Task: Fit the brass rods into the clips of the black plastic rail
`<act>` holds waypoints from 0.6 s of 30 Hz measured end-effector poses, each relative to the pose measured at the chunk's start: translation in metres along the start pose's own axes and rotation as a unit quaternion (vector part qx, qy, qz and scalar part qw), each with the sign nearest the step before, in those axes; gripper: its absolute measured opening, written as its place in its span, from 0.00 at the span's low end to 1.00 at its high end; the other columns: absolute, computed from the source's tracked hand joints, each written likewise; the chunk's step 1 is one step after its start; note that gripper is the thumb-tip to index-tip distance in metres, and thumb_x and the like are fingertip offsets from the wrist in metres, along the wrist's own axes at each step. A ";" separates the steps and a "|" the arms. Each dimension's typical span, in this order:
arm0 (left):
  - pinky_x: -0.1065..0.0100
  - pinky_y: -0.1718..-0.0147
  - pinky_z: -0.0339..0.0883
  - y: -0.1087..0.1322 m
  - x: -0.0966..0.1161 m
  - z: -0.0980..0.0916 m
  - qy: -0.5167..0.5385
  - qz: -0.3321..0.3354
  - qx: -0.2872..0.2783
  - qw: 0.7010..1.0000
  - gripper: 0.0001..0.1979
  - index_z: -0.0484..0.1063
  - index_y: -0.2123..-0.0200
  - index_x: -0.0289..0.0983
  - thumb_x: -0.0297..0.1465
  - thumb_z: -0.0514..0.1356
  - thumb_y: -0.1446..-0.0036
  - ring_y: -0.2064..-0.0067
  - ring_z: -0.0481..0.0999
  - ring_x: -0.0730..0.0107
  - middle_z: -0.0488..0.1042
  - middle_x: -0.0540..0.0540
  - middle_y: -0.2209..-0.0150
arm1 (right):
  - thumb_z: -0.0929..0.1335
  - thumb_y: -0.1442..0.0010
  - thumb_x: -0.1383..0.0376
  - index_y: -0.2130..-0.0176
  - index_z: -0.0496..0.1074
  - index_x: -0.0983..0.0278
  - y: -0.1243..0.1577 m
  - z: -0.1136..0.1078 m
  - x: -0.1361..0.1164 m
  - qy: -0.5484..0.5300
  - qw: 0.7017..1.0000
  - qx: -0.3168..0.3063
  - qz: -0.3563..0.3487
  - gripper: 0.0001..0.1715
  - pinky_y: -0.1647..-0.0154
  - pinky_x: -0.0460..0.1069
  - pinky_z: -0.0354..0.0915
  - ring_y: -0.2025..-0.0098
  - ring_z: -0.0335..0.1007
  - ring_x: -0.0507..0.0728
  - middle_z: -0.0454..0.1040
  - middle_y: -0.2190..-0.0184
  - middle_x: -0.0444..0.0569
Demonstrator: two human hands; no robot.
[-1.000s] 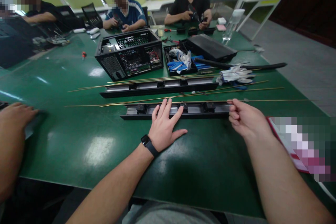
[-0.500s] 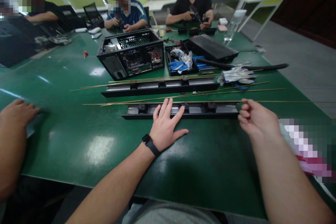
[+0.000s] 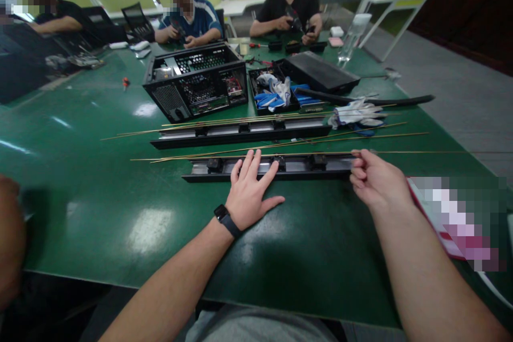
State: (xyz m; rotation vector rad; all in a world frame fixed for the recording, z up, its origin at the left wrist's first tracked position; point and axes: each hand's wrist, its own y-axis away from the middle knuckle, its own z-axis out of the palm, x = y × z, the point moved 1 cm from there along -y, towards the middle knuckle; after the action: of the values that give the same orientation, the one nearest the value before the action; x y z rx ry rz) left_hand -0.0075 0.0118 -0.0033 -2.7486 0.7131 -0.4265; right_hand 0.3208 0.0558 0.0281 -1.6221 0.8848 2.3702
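Note:
My left hand (image 3: 253, 189), a dark watch on its wrist, lies with fingers spread over the nearer black rail (image 3: 296, 175). Its fingertips reach the rail's far edge, close to a thin brass-coloured rod (image 3: 401, 152). At the rail's right end my right hand (image 3: 374, 176) is closed in a pinch on that rod, which runs along the far edge and extends beyond the hand to the right. Small black blocks (image 3: 318, 161) sit in the rail's channel. Behind it lies a second black rail (image 3: 240, 138) with more thin rods (image 3: 192, 123) along it.
An open computer case (image 3: 196, 85), a black tray (image 3: 262, 110) with gloves (image 3: 276, 91), another glove (image 3: 356, 113) and a black tube (image 3: 385, 101) lie farther back. Co-workers sit across the green table (image 3: 100, 192); a co-worker's arm (image 3: 10, 240) is at left. A water bottle (image 3: 352, 40) stands back right.
My right hand has moved slightly left, still pinching the rod. My left hand stays on the rail. The co-worker's hand at left has drawn back toward the frame edge. The view has shifted slightly.

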 end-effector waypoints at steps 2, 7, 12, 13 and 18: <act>0.26 0.16 0.54 0.000 0.000 -0.001 0.001 0.000 0.001 1.000 0.47 0.72 0.15 0.48 0.50 0.81 0.30 0.09 0.56 0.25 0.58 0.26 0.10 | 0.77 0.20 0.62 0.59 0.77 0.60 0.002 0.001 0.000 -0.003 1.000 0.009 0.017 0.13 0.88 0.41 0.47 0.85 0.54 0.45 0.68 0.75 0.37; 0.25 0.16 0.55 -0.001 0.001 -0.003 0.003 0.002 -0.002 1.000 0.47 0.72 0.15 0.46 0.50 0.81 0.30 0.09 0.56 0.24 0.58 0.22 0.11 | 0.74 0.19 0.68 0.58 0.79 0.62 0.006 0.005 -0.001 -0.007 0.999 -0.002 0.037 0.10 0.88 0.41 0.46 0.84 0.54 0.45 0.67 0.74 0.37; 0.25 0.16 0.54 -0.001 0.001 -0.003 0.005 0.002 -0.007 1.000 0.46 0.72 0.15 0.47 0.50 0.80 0.29 0.09 0.55 0.24 0.57 0.22 0.11 | 0.69 0.16 0.69 0.61 0.76 0.59 -0.005 -0.008 -0.009 -0.021 0.998 0.056 0.011 0.16 0.87 0.42 0.45 0.83 0.52 0.46 0.64 0.74 0.36; 0.25 0.16 0.54 -0.001 0.001 -0.003 0.005 0.002 -0.007 1.000 0.46 0.72 0.15 0.47 0.50 0.80 0.29 0.09 0.55 0.25 0.57 0.22 0.11 | 0.69 0.16 0.69 0.61 0.76 0.59 -0.006 -0.009 -0.009 -0.019 0.998 0.055 0.008 0.16 0.87 0.43 0.45 0.83 0.52 0.46 0.64 0.74 0.36; 0.26 0.16 0.55 -0.001 0.001 -0.002 0.002 0.005 -0.003 1.000 0.47 0.72 0.15 0.46 0.50 0.80 0.29 0.09 0.55 0.26 0.58 0.21 0.11 | 0.77 0.20 0.63 0.58 0.79 0.61 -0.002 -0.001 0.002 -0.004 0.999 -0.012 0.036 0.10 0.87 0.42 0.46 0.82 0.52 0.45 0.67 0.73 0.37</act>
State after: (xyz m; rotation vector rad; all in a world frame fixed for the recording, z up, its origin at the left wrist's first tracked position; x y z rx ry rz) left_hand -0.0074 0.0118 -0.0013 -2.7494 0.7305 -0.4279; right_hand 0.3215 0.0569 0.0257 -1.6138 0.9318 2.4427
